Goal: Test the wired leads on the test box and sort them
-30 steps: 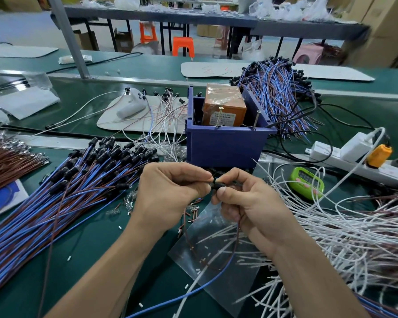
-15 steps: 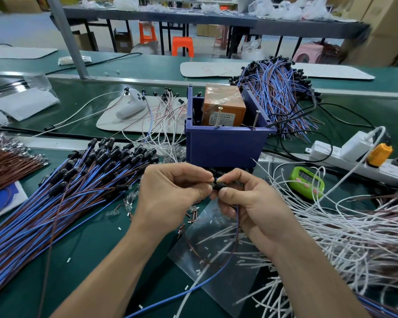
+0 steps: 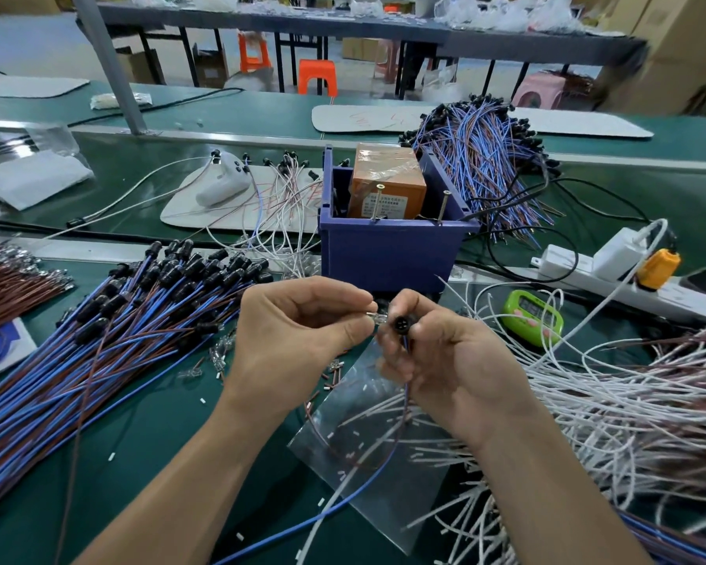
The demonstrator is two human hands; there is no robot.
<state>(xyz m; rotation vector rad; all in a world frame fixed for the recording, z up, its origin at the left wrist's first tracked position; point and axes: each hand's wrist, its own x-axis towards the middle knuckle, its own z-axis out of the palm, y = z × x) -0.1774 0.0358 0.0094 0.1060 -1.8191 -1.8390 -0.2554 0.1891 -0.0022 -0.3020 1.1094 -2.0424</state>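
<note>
My right hand grips a lead's black round socket, its open end turned toward me. The lead's blue wire and a brown wire trail down from it over the table. My left hand pinches a small clear part right beside the socket. Just behind both hands stands the test box, an orange box inside a purple bin with two screws sticking up at its front rim. A pile of blue and brown leads with black sockets lies at the left.
White wires are heaped at the right, over a clear plastic bag. A green counter and a white power strip lie at the right. More blue leads are piled behind the bin. Brown wires lie far left.
My hands have drawn slightly apart. The black socket is now turned with its open end facing me, and the clear part shows at my left fingertips.
</note>
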